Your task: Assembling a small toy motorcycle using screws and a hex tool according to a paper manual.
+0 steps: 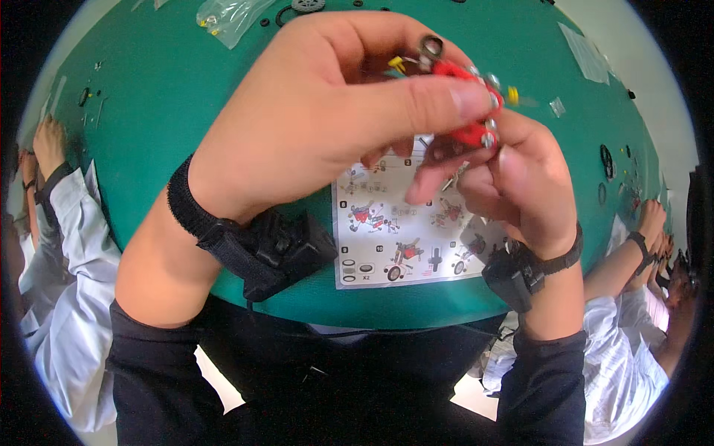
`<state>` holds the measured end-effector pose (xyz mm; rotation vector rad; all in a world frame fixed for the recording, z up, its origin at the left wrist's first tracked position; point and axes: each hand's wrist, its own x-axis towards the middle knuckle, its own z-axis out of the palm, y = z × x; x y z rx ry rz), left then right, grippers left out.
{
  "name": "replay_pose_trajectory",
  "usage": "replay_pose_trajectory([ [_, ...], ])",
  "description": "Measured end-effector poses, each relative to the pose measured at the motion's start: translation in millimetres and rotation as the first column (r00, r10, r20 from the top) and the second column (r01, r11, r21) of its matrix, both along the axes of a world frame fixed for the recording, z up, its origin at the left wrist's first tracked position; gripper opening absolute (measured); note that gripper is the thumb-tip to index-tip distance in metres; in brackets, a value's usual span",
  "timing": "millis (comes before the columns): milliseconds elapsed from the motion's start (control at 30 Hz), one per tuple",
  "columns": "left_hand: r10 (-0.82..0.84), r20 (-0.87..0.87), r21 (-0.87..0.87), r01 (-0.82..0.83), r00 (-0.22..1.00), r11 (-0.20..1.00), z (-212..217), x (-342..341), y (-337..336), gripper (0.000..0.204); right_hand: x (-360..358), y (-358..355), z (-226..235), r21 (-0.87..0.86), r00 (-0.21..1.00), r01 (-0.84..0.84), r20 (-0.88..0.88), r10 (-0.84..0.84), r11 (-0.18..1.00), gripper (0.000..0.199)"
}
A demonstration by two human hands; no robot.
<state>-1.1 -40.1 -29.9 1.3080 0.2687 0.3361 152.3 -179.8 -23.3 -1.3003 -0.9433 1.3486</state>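
My left hand (312,111) is closed round a small red toy model part (470,136) with silver bolts and a dark ring at its upper end. The left thumb presses on its front face, and the fingers behind hide much of it. Against the lower right side of the same part, my right hand (532,178) is closed, thumb and fingers curled at its bolt heads. A thin metal piece (452,178) shows by the right fingers, too blurred to name. Below both hands lies a printed assembly sheet (387,223) with pictures of a toy motorbike, partly covered by them.
On the green table (149,134), a clear bag (227,21) with yellow bits and a grey toy wheel (307,6) lie at the far side. Another clear bag (584,52) is at far right. Co-workers' arms (50,145) rest at the left and right edges, near loose black parts (608,162).
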Motion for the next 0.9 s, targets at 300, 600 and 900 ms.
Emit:
replay_pose_trajectory([
  [300,0.104,0.082,-0.239,-0.082,0.991,0.968,0.1,4.5,-9.4,0.029,0.4,-1.2,-8.9,0.037,0.978,0.048,-0.207,-0.039,0.998,0.043],
  [600,0.249,-0.099,0.185,-0.228,0.963,0.956,5.8,-0.6,-10.0,0.035,2.3,-2.5,-7.1,0.013,0.976,-0.012,-0.218,0.015,1.000,0.038],
  [900,-0.129,0.088,-0.320,0.150,0.988,0.935,17.8,-2.4,12.4,0.036,-5.9,1.3,-9.8,0.102,0.977,0.106,-0.194,-0.085,0.989,0.029],
])
